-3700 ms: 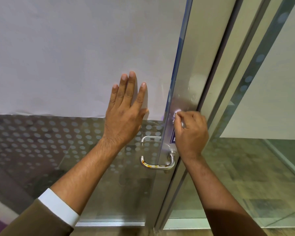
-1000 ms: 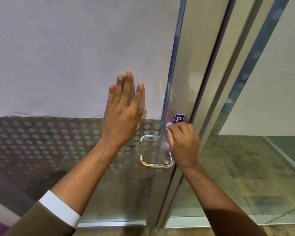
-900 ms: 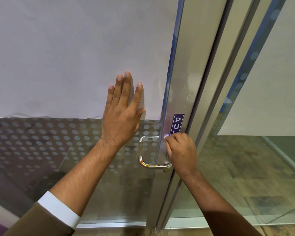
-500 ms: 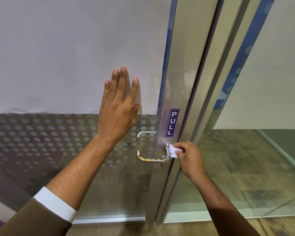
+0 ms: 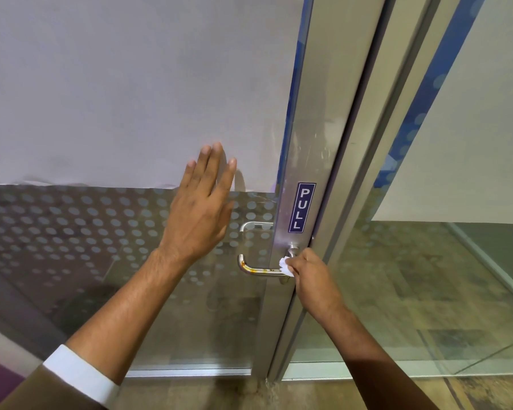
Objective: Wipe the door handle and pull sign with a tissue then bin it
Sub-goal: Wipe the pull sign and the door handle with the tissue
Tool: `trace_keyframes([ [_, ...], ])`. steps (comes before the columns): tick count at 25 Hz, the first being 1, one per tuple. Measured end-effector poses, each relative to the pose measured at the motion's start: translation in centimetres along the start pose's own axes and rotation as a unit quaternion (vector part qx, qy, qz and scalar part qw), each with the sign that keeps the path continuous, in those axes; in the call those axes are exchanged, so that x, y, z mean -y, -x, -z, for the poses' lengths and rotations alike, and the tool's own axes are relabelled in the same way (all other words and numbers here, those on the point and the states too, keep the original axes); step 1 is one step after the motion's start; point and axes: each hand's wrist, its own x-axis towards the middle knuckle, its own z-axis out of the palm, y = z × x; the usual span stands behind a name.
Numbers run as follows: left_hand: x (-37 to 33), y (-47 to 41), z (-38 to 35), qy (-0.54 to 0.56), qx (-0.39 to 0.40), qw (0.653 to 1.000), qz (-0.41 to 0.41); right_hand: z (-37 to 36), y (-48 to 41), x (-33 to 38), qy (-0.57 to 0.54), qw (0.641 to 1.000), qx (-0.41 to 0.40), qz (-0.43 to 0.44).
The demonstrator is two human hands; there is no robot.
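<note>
Right hand (image 5: 314, 273), tissue (image 5: 285, 266) pinched, dropped from sign (image 5: 302, 207) to handle (image 5: 261, 270); left hand (image 5: 200, 214) flat, fingers released. Sign prob. done.

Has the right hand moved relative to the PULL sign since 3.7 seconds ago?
Yes. The right hand, then covering the PULL sign, has moved down below it and now presses the tissue on the door handle.

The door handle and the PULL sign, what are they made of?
The door handle looks like brushed metal: silvery, with bright glints along the bar. The PULL sign seems a glossy plastic or vinyl sticker, flat against the frame, dark blue with white letters; which one, I cannot tell.
</note>
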Motion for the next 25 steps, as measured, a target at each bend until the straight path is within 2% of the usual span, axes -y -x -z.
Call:
trace_keyframes([
  [5,1.4,4.3,-1.6,0.002,0.019,1.0,-0.018,1.3,-1.7,-1.3,0.01,0.999,0.008,-0.031],
  [9,2.4,4.8,-2.7,-0.049,0.053,0.997,-0.023,-0.3,-0.6,-0.4,-0.007,1.0,-0.006,0.02],
  [14,2.5,5.0,-3.4,-0.059,0.054,0.997,-0.021,0.0,-1.2,-1.4,0.091,0.994,-0.048,0.029],
  [19,2.4,4.9,-3.9,-0.073,0.043,0.996,-0.027,-0.7,-0.6,0.4,0.171,0.982,-0.054,0.058],
  [22,2.7,5.1,-4.3,-0.087,0.05,0.995,-0.03,0.1,-0.4,-0.2,0.128,0.988,-0.078,0.027],
  [25,2.4,5.3,-4.4,-0.093,0.048,0.994,-0.019,-0.8,0.3,1.4,0.107,0.988,-0.09,0.06],
])
